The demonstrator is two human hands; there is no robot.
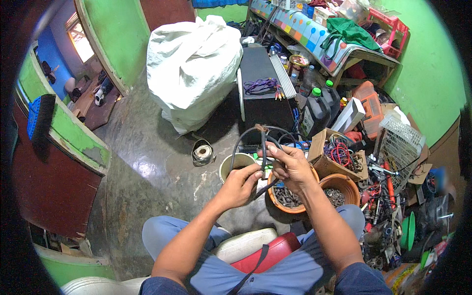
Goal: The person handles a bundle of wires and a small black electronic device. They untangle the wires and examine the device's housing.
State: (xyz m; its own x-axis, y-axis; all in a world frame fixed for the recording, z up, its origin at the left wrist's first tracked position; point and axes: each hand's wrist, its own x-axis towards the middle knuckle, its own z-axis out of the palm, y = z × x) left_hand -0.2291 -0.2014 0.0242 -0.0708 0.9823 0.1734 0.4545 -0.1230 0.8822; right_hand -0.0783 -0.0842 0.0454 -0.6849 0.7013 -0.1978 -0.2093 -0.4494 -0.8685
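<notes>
A thick black cable (263, 145), bent into loops, is up in front of me between my hands. Its top has a brownish patch that may be bare copper, too small to be sure. My left hand (238, 188) pinches the cable low on its left side. Fingers of my right hand (293, 166) close round it from the right, slightly higher. Beneath the hands stand a cream bucket (223, 169) and an orange-brown pot (274, 200) holding small dark metal pieces, partly hidden by my right hand and forearm.
A second pot (355, 189) and a cardboard box (319, 160) of coloured wires stand right. Tools (388, 189) lie heaped beyond. Ahead are a big white sack (191, 73), a black cabinet (265, 108) and a tape roll (202, 153). Red and white padded items (268, 253) lie between my legs.
</notes>
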